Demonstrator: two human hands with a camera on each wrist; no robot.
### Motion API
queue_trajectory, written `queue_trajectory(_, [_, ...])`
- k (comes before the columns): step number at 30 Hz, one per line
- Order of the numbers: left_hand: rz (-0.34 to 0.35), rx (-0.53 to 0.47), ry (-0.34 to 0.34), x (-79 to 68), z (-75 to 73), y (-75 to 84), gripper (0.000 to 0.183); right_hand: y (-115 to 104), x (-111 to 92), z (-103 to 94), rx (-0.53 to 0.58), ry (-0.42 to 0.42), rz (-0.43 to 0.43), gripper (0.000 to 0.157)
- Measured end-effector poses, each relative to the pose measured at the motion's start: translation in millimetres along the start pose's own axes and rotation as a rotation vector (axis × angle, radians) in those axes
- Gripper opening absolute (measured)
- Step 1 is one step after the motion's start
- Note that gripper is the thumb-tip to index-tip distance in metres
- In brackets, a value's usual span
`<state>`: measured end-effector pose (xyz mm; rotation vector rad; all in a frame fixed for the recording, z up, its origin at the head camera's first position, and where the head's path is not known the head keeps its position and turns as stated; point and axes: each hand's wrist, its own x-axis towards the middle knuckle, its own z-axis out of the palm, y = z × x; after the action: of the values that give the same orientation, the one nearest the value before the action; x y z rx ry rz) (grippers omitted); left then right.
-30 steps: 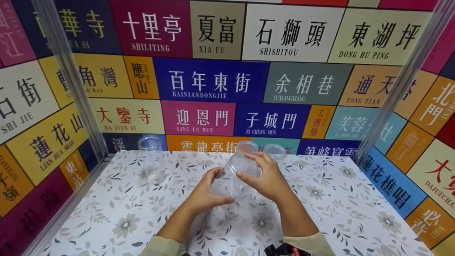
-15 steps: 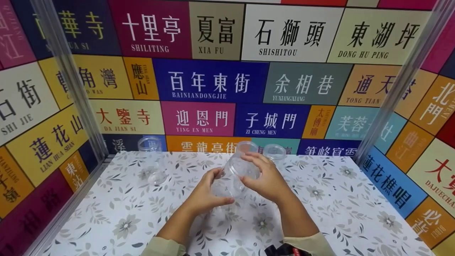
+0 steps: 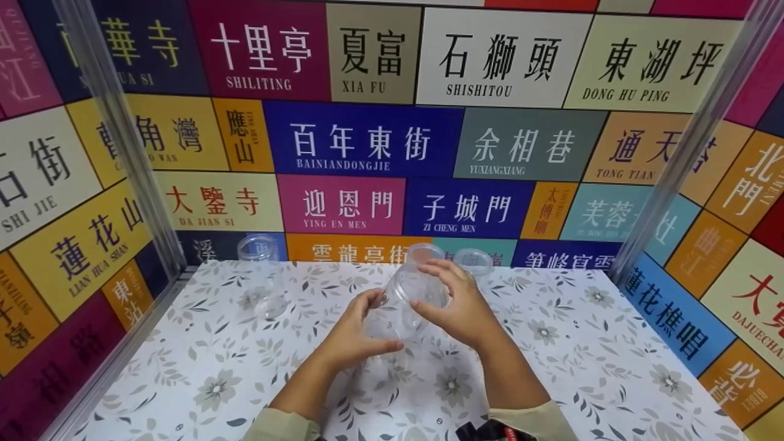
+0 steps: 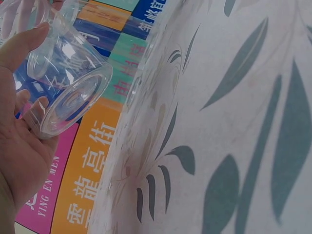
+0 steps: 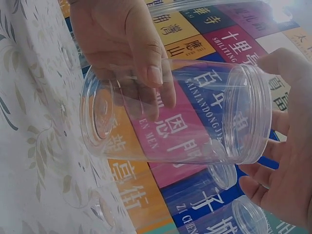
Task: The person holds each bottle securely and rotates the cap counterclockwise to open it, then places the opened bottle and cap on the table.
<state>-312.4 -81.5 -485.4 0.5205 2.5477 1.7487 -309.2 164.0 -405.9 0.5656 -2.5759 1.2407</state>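
A clear plastic jar [image 3: 386, 321] is held tilted above the table, its upper end leaning away to the right. My left hand [image 3: 352, 334] grips the jar's body near the base, thumb on one side and fingers on the other. At the upper end, my right hand [image 3: 462, 306] holds the clear lid [image 5: 257, 117] by its rim, thumb and fingers spread round it. In the right wrist view the left fingers show through the transparent wall, and nothing is visible inside the jar. The round base [image 4: 78, 105] faces down in the left wrist view.
Another clear jar [image 3: 260, 248] stands at the back left of the flower-patterned table [image 3: 214, 343]. Two more clear jars, one behind the hands [image 3: 427, 250] and one to its right [image 3: 473, 260], stand near the back wall. Printed sign panels [image 3: 367, 141] enclose the table.
The right thumb and fingers have shifted slightly on the lid and back again. The left hand and the jar stay in nearly the same place.
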Motion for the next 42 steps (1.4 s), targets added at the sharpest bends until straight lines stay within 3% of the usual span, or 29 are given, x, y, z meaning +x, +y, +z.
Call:
queue_trajectory(7, [-0.018,0.008,0.005,-0.9,1.0,0.5,0.111,-2.5,0.6,1.6,-0.111,0.034,0.105,0.081])
queue_trajectory(15, [-0.033,0.019,0.001,-1.3,2.4,1.7,0.114,-2.6,0.4,4.4,-0.109,0.036,0.155,0.078])
queue_trajectory(18, [-0.039,0.018,0.001,-1.0,2.3,1.3,0.114,-1.7,0.1,3.9,-0.09,0.03,0.137,0.073])
queue_trajectory(25, [-0.027,0.003,0.004,-0.4,1.3,0.7,0.113,-1.2,-1.7,0.5,0.038,-0.024,-0.006,0.049])
queue_trajectory(30, [-0.027,-0.003,-0.003,-0.5,1.8,-0.2,0.114,-1.2,-2.3,0.3,0.067,-0.05,-0.064,0.049])
queue_trajectory(42, [-0.027,0.005,0.002,1.1,1.8,0.7,0.114,-2.7,-1.5,-1.0,0.049,-0.008,-0.032,0.049])
